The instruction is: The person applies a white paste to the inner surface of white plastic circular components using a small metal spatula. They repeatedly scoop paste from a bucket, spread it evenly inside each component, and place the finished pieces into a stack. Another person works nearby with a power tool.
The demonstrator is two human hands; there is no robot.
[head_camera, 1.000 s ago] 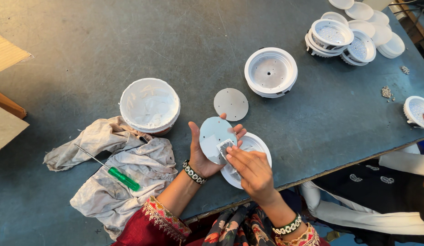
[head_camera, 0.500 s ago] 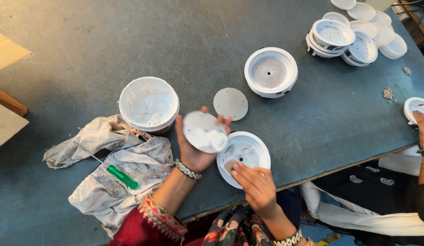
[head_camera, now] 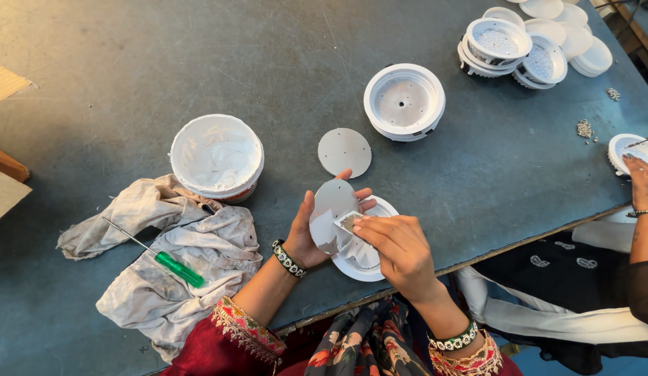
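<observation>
Left hand (head_camera: 306, 240): closed around a thin grey disc (head_camera: 332, 212), held tilted just above the white round housing (head_camera: 366, 261), half its face smeared white.
Right hand (head_camera: 400, 247): fingers pinched on a small flat scraper (head_camera: 348, 221), its edge touching the disc's face.
Change: half a second ago disc held higher and clear of the right hand, which rested in the housing; now disc lowered, scraper laid against it.
Cloth (head_camera: 164, 257): crumpled, left of the forearm, green-handled screwdriver (head_camera: 172, 266) lying on it.
Paste tub (head_camera: 217, 157): white, just beyond the cloth.
Spare disc (head_camera: 344, 152): flat on the worktop (head_camera: 129, 69), near an empty housing (head_camera: 404, 102).
Far corner: stacked white housings (head_camera: 519, 45) (another person's hand (head_camera: 643, 182) at right edge).
Surface: dark grey, scuffed.
</observation>
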